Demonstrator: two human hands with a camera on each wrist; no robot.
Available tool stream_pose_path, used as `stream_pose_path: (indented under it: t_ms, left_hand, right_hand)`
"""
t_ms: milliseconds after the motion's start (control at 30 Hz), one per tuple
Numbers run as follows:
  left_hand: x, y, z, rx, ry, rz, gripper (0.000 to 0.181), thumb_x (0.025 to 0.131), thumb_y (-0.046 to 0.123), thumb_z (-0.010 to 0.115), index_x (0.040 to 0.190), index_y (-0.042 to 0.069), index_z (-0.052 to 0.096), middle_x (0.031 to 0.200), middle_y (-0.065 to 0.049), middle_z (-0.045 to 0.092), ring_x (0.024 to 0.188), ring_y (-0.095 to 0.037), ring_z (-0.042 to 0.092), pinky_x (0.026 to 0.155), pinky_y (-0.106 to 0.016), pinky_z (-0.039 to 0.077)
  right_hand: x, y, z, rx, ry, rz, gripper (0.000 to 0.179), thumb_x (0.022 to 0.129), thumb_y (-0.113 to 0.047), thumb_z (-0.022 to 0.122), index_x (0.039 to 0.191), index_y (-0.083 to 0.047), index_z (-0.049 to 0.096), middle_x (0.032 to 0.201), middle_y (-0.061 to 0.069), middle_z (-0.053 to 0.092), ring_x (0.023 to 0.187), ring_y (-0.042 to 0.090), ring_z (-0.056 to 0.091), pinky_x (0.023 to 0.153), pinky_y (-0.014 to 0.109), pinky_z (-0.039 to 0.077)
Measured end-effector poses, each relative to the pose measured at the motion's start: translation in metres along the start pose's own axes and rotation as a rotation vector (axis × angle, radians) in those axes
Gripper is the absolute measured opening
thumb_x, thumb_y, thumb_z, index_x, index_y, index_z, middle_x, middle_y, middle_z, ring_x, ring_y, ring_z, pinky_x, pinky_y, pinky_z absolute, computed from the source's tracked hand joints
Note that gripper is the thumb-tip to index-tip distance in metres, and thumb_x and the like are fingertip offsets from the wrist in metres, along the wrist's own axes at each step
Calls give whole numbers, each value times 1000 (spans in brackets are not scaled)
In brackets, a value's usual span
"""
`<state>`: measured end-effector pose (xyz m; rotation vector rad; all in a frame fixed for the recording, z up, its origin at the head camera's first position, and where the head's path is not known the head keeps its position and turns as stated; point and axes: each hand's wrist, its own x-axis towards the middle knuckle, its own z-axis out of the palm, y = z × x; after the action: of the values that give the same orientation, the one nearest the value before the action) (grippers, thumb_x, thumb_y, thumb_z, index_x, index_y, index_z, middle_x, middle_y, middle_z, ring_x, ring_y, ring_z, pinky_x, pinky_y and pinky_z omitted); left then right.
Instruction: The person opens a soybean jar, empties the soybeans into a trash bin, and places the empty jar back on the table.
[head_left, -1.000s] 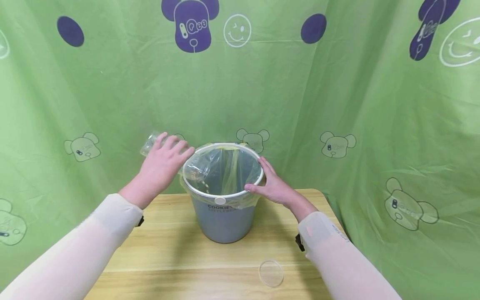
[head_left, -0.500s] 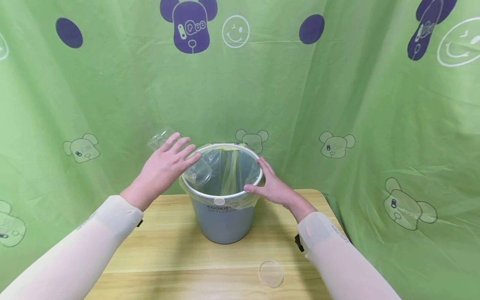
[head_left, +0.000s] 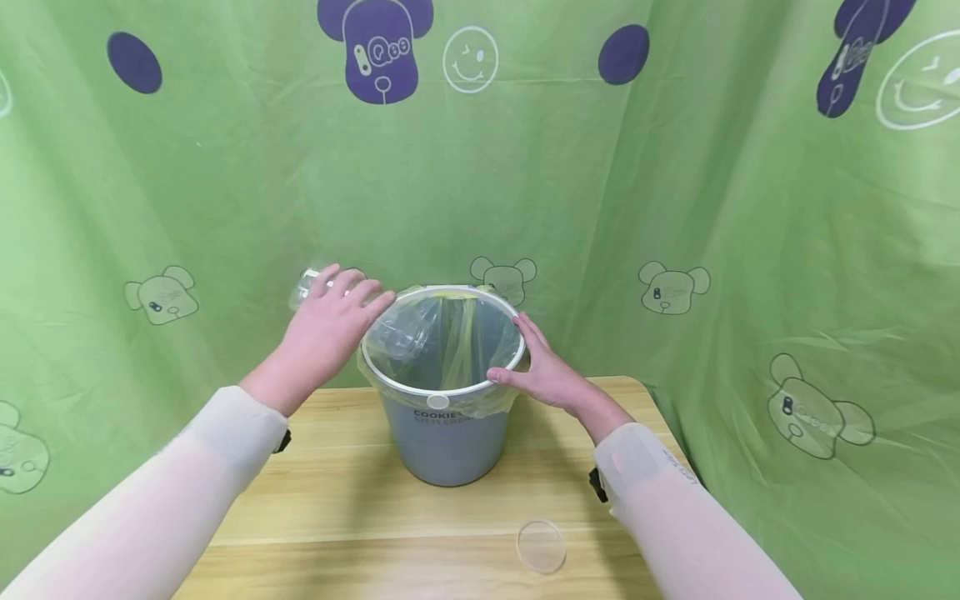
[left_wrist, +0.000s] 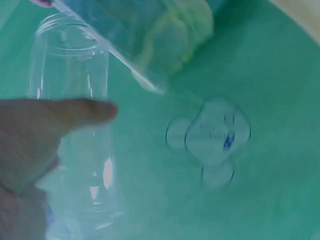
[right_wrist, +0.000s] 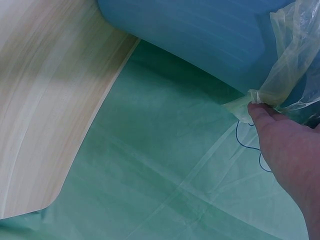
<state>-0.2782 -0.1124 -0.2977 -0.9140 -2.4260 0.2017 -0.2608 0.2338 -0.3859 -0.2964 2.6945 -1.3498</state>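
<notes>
My left hand [head_left: 322, 337] grips a clear plastic jar [left_wrist: 82, 170] around its side. The jar is tilted, its threaded open mouth pointing into a grey-blue trash can [head_left: 450, 450]. No lid is on it. In the head view, the hand covers much of the jar. A yellowish see-through bag [head_left: 491, 404] lines the can and folds over its white rim. On the can's right side, my right hand [head_left: 551, 375] holds the rim, thumb at the near edge and fingers along the outside, touching the bag.
A round clear lid [head_left: 542, 547] lies flat on the wooden table [head_left: 300, 500] in front of the can, to the right. A green curtain [head_left: 540, 183] with bear prints hangs close behind the table and along its right side.
Small light bits dropped from the jar into the can a second ago; none are seen falling now. The left hand moved right with the jar, then back left. The right hand stayed put.
</notes>
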Motion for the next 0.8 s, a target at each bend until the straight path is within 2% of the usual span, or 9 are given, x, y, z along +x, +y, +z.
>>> stream_pose_path:
  t_ms: [67,133,267,333,433,533,600,700,800]
  left_hand:
    - [1,2,-1,-48,-74,-71,72,76,5,81,141,21,55,139,-6,60,134,-35,47,119,-60,27]
    - [2,3,0,-43,-84,-77,73,76,5,82,141,21,55,139,-6,60,134,-35,47,119,-59,27]
    - [2,2,1,57,9,5,67,79,-10,72,138,20,57,135,-6,61,133,-34,46,121,-55,26]
    - [3,2,0,46,28,5,68,78,-9,73,137,20,57,135,-6,61,133,-34,47,120,-55,28]
    - [4,4,-3,-113,-40,-72,73,76,6,82,141,22,55,140,-5,59,133,-34,46,115,-58,29]
    - [7,5,-6,-331,-134,-190,86,69,23,90,145,26,50,146,-3,56,133,-32,46,111,-56,29]
    - [9,6,-8,-476,-175,-269,92,68,31,91,148,26,46,149,-3,54,134,-32,45,110,-57,29]
    - [9,5,-9,-685,-184,-386,100,72,36,89,154,24,35,153,-5,50,137,-33,47,115,-62,33]
    - [3,3,-10,-855,-124,-523,103,75,46,85,156,20,26,155,-3,47,140,-32,47,113,-63,40]
  right_hand:
    - [0,0,0,-1,1,-2,121,77,-58,79,162,-29,-2,169,-10,-15,157,42,4,123,67,12]
    - [0,0,0,0,3,-3,122,76,-60,79,162,-29,-2,169,-10,-15,157,42,4,122,67,12]
    - [0,0,0,-3,6,-3,123,75,-62,79,162,-29,-1,169,-11,-15,157,42,5,122,67,13]
    - [1,-1,0,-6,8,-7,122,75,-61,79,163,-29,-1,169,-11,-15,157,42,5,123,67,13]
    - [2,-3,-2,-8,8,-16,120,78,-56,79,163,-28,-1,169,-10,-15,156,43,6,122,67,13]
    - [3,-4,-2,-3,10,-15,118,79,-53,79,163,-28,-1,169,-10,-15,157,43,5,122,67,13]
    - [2,-4,-3,-3,10,-13,120,78,-55,79,163,-29,-1,169,-10,-15,157,42,5,123,67,12]
    - [0,-3,-2,-3,12,1,122,75,-60,79,162,-30,0,169,-11,-15,157,41,5,123,66,13]
    - [-1,-2,-2,-8,5,8,122,76,-59,79,162,-30,-1,169,-11,-16,157,42,5,123,66,13]
